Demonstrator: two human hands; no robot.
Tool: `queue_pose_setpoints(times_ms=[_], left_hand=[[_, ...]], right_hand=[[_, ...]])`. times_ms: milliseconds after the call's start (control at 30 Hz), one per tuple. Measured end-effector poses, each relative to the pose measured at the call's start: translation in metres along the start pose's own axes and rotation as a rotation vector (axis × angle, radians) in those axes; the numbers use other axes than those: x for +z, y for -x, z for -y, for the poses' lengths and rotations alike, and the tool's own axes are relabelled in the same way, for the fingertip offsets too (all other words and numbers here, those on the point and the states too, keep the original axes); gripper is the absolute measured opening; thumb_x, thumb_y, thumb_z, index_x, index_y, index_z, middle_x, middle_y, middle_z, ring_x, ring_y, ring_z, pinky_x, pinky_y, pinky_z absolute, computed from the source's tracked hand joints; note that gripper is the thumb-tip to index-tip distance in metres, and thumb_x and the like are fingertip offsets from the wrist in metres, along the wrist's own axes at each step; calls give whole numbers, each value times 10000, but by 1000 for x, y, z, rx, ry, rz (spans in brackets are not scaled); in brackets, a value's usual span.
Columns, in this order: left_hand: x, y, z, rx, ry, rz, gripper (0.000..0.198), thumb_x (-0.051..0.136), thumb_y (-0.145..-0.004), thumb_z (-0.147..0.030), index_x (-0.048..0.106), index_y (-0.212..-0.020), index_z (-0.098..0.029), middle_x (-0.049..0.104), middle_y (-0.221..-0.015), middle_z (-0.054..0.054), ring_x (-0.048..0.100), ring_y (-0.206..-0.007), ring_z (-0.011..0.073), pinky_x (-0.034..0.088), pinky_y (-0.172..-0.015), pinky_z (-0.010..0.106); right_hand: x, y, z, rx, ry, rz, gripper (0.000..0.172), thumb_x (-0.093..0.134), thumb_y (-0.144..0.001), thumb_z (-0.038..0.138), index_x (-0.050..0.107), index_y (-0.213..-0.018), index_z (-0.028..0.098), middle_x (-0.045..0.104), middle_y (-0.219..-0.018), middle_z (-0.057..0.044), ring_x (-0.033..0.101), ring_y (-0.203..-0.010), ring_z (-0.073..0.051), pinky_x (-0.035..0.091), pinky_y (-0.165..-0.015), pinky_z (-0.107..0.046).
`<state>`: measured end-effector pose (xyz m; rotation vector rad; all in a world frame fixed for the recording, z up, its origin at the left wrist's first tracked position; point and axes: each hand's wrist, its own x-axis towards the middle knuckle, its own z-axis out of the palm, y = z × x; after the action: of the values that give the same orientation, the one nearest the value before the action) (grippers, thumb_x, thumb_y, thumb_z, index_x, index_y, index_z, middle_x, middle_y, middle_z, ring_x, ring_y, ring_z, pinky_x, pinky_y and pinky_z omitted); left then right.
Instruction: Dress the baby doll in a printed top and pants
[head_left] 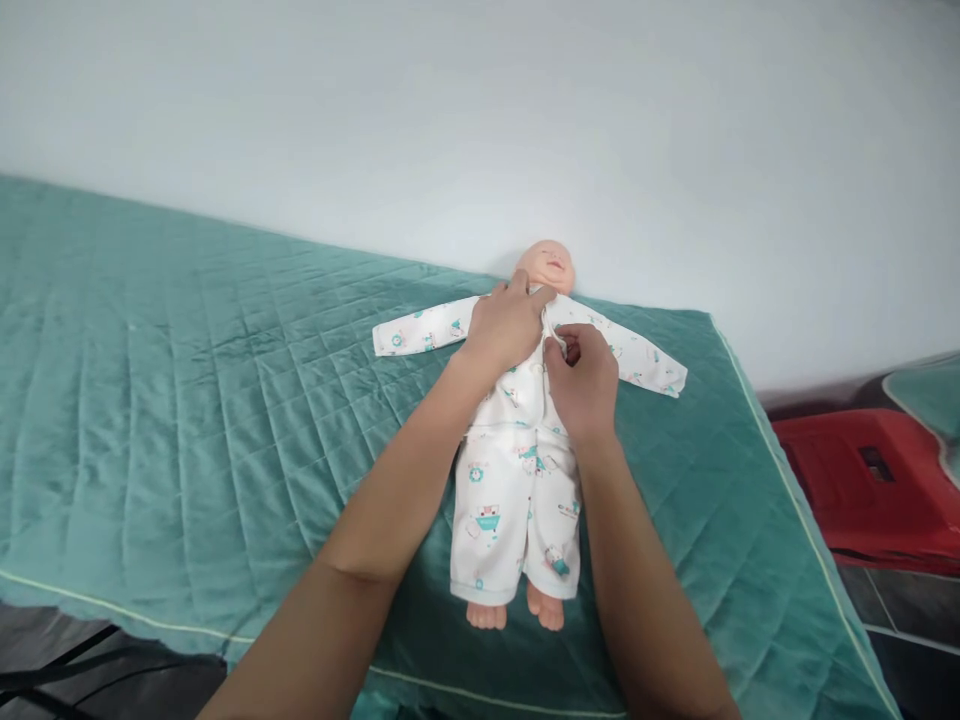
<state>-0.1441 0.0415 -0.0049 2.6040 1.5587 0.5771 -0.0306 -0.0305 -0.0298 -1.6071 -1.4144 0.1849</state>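
Observation:
A baby doll (pixel 553 262) lies on its back, dressed in a white printed long-sleeved shirt (pixel 510 392) and matching trousers (pixel 491 520). My left hand (pixel 504 322) lies on the shirt's upper chest, just below the doll's chin, with its fingers spread. On the other side of the front opening, my right hand (pixel 583 375) is closed, thumb and fingers pinching the shirt's edge. The fingertips partly hide the fastening there. Both sleeves stretch out sideways, and the doll's bare feet (pixel 545 608) show below the trouser legs.
A green quilted cover (pixel 225 430) spreads over the table under the doll. Behind it rises a pale wall (pixel 450 120). To the right, beyond the table edge, stands a red plastic chair or stool (pixel 862 480). Dark metal legs (pixel 60 670) show at lower left.

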Motion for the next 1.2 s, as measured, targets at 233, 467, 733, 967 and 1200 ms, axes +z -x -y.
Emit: queue_pose_setpoints(times_ms=[233,467,733,967,1200], left_hand=[[2,-3,7,-24,78,-4,403,371,-977,-179,539,-1332,-267,531,-1305,124,597,-1064,273,501,-769,373],[3,-7,8,-12,129,11,423,374,-967,-161,535,-1343,-267,514,-1305,114,607,-1011,241,480,-733,343],[2,-9,7,1,117,54,418,403,-940,-153,557,-1299,-303,507,-1320,93,595,-1031,250,441,-741,339],[9,-18,15,-7,140,58,385,387,-940,-133,513,-1277,-269,496,-1302,104,598,-888,210,437,-688,327],[12,-17,17,17,191,-4,383,393,-935,-121,535,-1257,-272,508,-1292,103,590,-829,196,441,-680,330]], right_hand=[[1,-2,-3,47,-65,32,124,557,-856,275,619,-937,204,605,-850,-11,514,-704,-152,416,-738,-330],[2,-3,-4,39,-77,19,112,553,-846,269,608,-928,215,605,-844,-3,511,-710,-153,414,-742,-331],[4,-4,-3,53,-77,21,109,557,-844,257,609,-931,218,613,-856,-1,517,-710,-153,419,-747,-331],[3,-4,-2,30,-77,27,133,557,-842,262,620,-950,218,613,-883,0,511,-710,-145,426,-758,-327],[3,-4,0,57,-83,34,131,562,-840,264,624,-945,215,616,-869,-1,517,-715,-146,431,-763,-329]])
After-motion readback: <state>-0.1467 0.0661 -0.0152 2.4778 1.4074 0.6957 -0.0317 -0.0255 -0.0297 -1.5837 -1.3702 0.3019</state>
